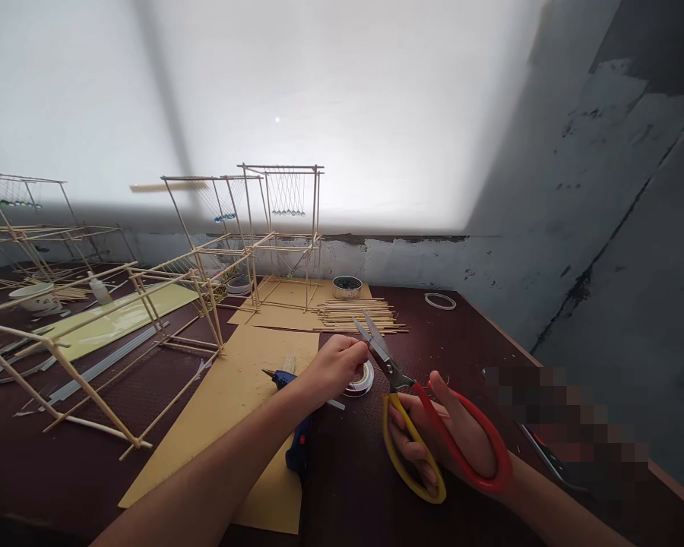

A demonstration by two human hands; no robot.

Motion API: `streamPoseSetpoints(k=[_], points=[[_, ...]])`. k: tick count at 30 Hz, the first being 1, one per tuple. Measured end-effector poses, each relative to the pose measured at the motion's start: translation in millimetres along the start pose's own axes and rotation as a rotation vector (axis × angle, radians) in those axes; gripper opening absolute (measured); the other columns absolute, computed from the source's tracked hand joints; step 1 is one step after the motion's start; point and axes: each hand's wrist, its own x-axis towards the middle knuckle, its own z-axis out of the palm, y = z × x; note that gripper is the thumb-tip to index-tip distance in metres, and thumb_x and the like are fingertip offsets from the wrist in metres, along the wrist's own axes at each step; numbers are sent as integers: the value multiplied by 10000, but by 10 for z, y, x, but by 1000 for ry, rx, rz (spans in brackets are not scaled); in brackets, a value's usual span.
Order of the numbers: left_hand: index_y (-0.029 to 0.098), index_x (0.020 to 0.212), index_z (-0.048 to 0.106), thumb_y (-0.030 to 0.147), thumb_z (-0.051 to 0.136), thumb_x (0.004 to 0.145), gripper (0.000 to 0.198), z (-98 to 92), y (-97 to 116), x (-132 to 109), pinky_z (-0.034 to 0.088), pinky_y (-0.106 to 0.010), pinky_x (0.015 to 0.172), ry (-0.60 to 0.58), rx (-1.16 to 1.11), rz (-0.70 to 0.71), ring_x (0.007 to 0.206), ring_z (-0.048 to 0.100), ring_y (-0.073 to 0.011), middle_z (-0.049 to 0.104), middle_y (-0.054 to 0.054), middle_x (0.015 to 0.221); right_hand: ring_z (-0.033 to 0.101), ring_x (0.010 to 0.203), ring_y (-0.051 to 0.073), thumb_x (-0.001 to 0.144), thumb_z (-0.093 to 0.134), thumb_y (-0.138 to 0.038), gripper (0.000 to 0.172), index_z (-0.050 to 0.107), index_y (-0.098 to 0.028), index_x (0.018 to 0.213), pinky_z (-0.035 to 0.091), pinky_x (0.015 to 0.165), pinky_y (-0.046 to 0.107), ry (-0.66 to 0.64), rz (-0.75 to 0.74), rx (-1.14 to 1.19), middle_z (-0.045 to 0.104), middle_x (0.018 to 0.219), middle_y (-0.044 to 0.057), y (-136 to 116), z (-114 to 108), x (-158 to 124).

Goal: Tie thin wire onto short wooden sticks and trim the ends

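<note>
In the head view my right hand (pixel 470 434) is inside the handles of a pair of scissors (pixel 397 375), one handle red and one yellow. The blades are parted and point up and to the left. Close to them, my left hand (pixel 337 369) has its fingers pinched together; whatever they grip is too small or hidden. Just under that hand lies a white spool (pixel 367 380), partly covered by it. A blue glue gun (pixel 297 456) rests behind my left forearm, its nozzle toward the left.
Wooden-stick frames (pixel 313 235) with hanging glass beads stand at the back and left. Cut sticks (pixel 359 315) lie beside a round tin (pixel 347 286). Yellow board (pixel 216 425) covers part of the dark table. A white ring (pixel 440 301) lies back right. A blurred patch hides something at right.
</note>
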Motion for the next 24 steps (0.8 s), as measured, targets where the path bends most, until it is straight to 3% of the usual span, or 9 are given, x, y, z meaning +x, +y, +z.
streamPoseSetpoints(k=[9, 16, 24], points=[[202, 568, 342, 297, 479, 739, 239, 1, 63, -23, 198, -259, 508, 30, -13, 52, 529, 260, -88, 305, 43, 583, 524, 437, 97, 774, 180, -939, 860, 516, -159, 903, 501, 453, 220, -57, 34, 16, 502, 633, -9, -109, -37, -26], [208, 657, 344, 381, 510, 836, 299, -14, -27, 6, 214, -254, 520, -29, -42, 98, 542, 267, -89, 307, 59, 604, 529, 477, 109, 758, 197, -951, 864, 518, -164, 911, 525, 510, 252, -62, 78, 42, 491, 636, -14, -152, -15, -43], [203, 614, 366, 329, 514, 791, 263, -10, -50, 8, 212, -245, 505, -16, -51, 66, 516, 278, -81, 312, 60, 577, 524, 463, 124, 766, 136, -944, 886, 513, -155, 904, 524, 500, 290, -79, 33, 56, 511, 661, 7, -96, -45, -16]])
